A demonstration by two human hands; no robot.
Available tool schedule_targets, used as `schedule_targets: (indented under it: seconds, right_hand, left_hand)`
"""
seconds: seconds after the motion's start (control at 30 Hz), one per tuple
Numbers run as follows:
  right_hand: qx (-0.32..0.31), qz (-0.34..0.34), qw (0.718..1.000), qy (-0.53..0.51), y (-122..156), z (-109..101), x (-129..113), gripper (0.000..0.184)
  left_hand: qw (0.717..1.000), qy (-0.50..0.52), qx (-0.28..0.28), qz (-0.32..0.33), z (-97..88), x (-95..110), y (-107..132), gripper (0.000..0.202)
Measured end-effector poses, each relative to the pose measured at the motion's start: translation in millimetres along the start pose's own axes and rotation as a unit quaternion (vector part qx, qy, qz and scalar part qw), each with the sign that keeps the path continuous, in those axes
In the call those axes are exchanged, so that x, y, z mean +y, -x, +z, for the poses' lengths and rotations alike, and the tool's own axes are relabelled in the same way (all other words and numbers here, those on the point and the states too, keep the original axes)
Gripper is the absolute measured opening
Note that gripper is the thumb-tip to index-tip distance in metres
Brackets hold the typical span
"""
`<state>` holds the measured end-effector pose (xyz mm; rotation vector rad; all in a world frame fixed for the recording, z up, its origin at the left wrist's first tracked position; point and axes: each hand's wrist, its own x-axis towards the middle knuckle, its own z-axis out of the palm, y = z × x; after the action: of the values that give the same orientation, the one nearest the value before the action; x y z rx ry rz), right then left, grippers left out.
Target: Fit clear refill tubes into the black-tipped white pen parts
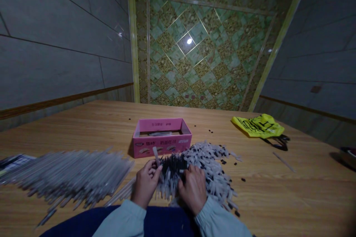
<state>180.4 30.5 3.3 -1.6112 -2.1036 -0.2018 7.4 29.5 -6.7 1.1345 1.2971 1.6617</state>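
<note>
My left hand (146,184) pinches a short whitish translucent tube (155,152) that stands nearly upright between thumb and fingers. My right hand (194,186) rests over a heap of small translucent pieces (218,176), many with black ends. Its fingers curl down, with a small pale piece near the fingertips; whether they grip it I cannot make out. Between the hands lies a cluster of thin pieces with dark tips (172,163). Just beyond stands an open pink box (162,148) with some clear strips inside.
A broad stack of long clear tubes (72,174) covers the table's left side. A yellow bag with black print (258,126) lies at the back right. One loose tube (283,162) and scattered black bits lie on the wooden table (278,200). Tiled walls enclose it.
</note>
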Motion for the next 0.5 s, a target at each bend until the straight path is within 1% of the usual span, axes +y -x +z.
schedule_targets:
  seconds: [0.07, 0.1, 0.17, 0.23, 0.3, 0.37, 0.43, 0.5]
  right_hand:
    - [0.012, 0.01, 1.0, -0.018, -1, 0, 3, 0.006]
    - [0.021, 0.013, 0.999, -0.031, -1, -1, 5, 0.006]
    - [0.042, 0.014, 0.997, -0.069, -2, -4, 9, 0.006]
    - [0.06, -0.007, 0.99, -0.126, -2, -7, 12, 0.006]
    - [0.072, -0.053, 0.975, -0.203, -1, -10, 12, 0.005]
    - [0.072, -0.101, 0.951, -0.282, 1, -12, 10, 0.003]
    - [0.052, -0.128, 0.928, -0.345, 3, -12, 7, 0.003]
    - [0.022, -0.135, 0.912, -0.387, 5, -11, 4, 0.004]
  left_hand:
    - [0.992, 0.116, 0.014, -0.055, -0.5, -1, -2, 0.025]
    - [0.985, 0.153, 0.02, -0.071, -1.3, -2, -3, 0.025]
    - [0.976, 0.197, 0.031, -0.086, -3.9, -3, -6, 0.021]
    - [0.961, 0.252, 0.049, -0.104, -7.6, -4, -8, 0.012]
    - [0.942, 0.305, 0.069, -0.122, -11.7, -5, -11, 0.005]
    - [0.922, 0.348, 0.089, -0.141, -15.2, -5, -14, 0.013]
    - [0.905, 0.381, 0.104, -0.159, -17.8, -4, -16, 0.02]
    - [0.891, 0.405, 0.113, -0.172, -19.3, -3, -18, 0.023]
